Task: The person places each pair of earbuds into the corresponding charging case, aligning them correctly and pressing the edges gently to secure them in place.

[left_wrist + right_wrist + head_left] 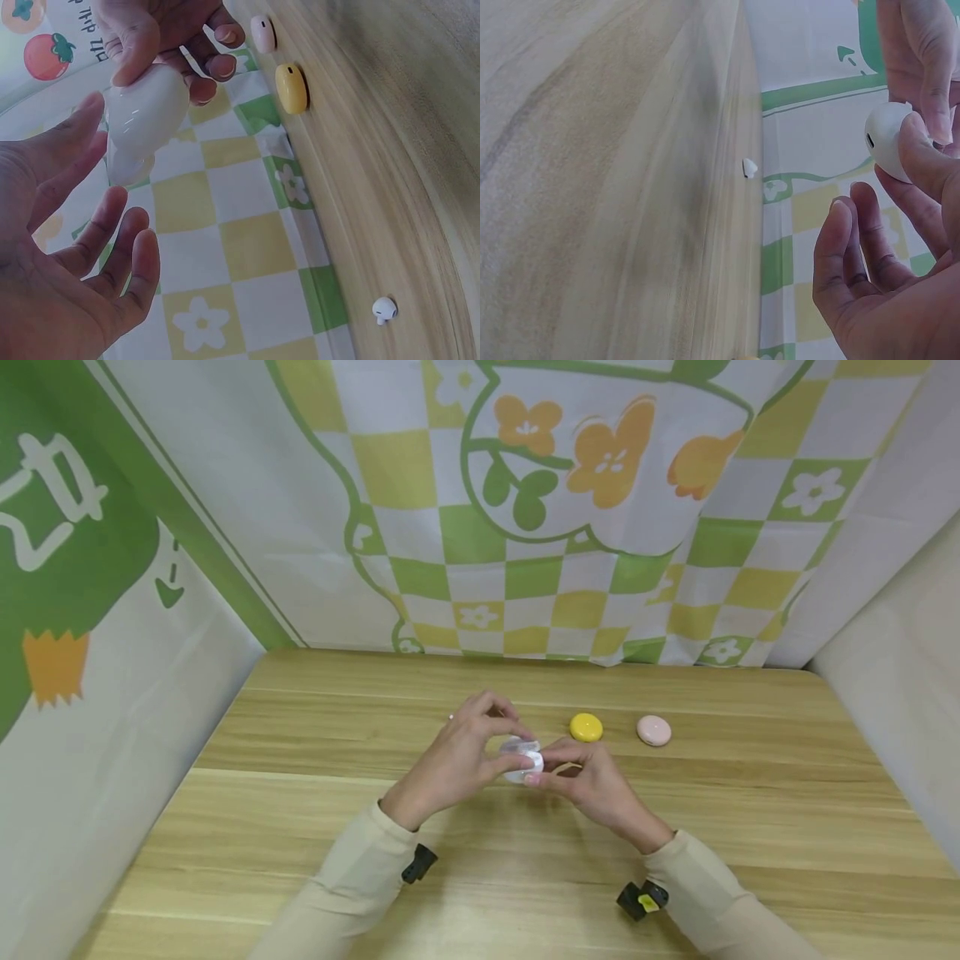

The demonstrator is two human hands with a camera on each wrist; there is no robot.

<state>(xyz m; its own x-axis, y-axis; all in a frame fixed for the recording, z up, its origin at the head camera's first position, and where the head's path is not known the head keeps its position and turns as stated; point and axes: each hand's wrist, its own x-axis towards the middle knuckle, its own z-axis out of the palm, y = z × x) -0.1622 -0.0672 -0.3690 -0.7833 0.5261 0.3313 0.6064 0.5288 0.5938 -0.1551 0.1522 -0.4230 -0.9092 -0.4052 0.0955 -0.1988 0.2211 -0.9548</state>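
Note:
A white, rounded earbud case is held above the table between both hands. Its lid appears raised from the body. Thumb and fingers of my right hand grip the case from the right. My left hand is at its left side, with thumb and index finger on the case near the lid; the other fingers are spread loosely in the left wrist view. What lies inside the case is hidden. One white earbud lies on the table beyond my left hand, also visible as a small white piece in the right wrist view.
A yellow round case and a pale pink one lie on the wooden table, behind and right of my right hand. A patterned cloth hangs along the table's back edge, with white and green panels at the left.

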